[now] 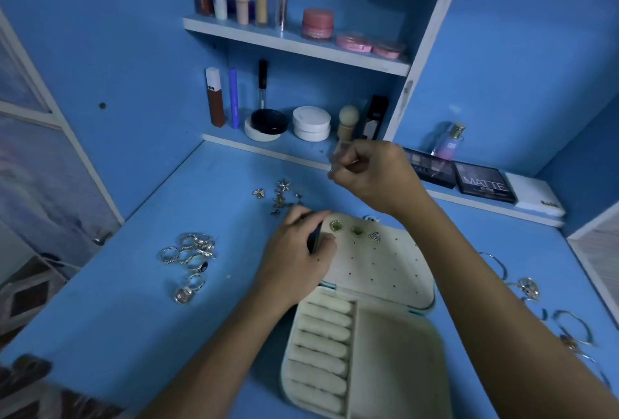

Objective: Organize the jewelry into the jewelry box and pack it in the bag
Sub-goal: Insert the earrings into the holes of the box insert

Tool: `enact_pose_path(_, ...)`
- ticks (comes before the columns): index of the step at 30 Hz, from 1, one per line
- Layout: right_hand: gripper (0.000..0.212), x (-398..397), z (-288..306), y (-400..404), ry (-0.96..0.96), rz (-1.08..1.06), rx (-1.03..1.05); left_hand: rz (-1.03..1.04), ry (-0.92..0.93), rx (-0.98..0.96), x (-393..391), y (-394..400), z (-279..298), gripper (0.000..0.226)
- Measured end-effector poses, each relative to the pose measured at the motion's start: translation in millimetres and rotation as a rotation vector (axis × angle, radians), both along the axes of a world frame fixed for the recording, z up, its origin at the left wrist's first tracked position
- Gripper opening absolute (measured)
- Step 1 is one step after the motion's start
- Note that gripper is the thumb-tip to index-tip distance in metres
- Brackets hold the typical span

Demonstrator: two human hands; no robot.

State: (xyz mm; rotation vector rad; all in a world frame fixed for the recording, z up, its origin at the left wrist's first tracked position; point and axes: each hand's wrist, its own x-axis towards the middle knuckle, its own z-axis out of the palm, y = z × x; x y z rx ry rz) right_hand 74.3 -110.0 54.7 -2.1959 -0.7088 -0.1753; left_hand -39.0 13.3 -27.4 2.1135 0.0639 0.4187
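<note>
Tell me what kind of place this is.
Most likely a dressing table or vanity nook at home. Blue built-in shelves hold lipsticks and cream jars, eyeshadow palettes sit on a ledge, and an open jewelry box lies on the tabletop beside loose rings.

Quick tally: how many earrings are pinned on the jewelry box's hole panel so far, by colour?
Green earrings: 2
Silver triangle earring: 1
Total: 3
</note>
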Motion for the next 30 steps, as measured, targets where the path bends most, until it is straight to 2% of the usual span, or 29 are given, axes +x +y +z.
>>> enact_pose_path(5, 0.018, -15.0, -5.8, -42.9, 0.149, -0.057, 0.14, 0.011, -0.008, 0.001, -0.5, 1.1, 0.3, 0.048)
enact_pose_path(9, 0.018, -35.9, -8.5, -70.2, 0.214, -0.097, 0.219, 0.009, -0.011, 0.004, -0.2, 0.8, 0.0, 0.036)
enact_pose_path(12, 0.009, -49.0, -17.0, -85.8, 0.283, -0.158, 0.308, 0.007, -0.021, 0.025, -0.5, 1.3, -0.9, 0.034)
enact_pose_path(20, 0.015, -75.0, -29.8, -106.0, 0.283, -0.165, 0.515, 0.025, -0.005, 0.058, 1.2, 3.1, -2.7, 0.034)
enact_pose_path(24, 0.018, -81.7, -38.3, -110.0, 0.28, -0.196, 0.506, 0.013, 0.001, 0.062, 2.8, 2.5, -3.6, 0.036)
enact_pose_path(26, 0.023, -84.9, -41.5, -111.8, 0.206, -0.231, 0.443, 0.014, 0.001, 0.053, 2.9, 2.4, -3.6, 0.041)
enact_pose_path(30, 0.02, -91.4, -47.7, -111.1, 0.078, -0.277, 0.332, 0.032, -0.023, 0.032, 2.8, 3.6, -4.8, 0.032)
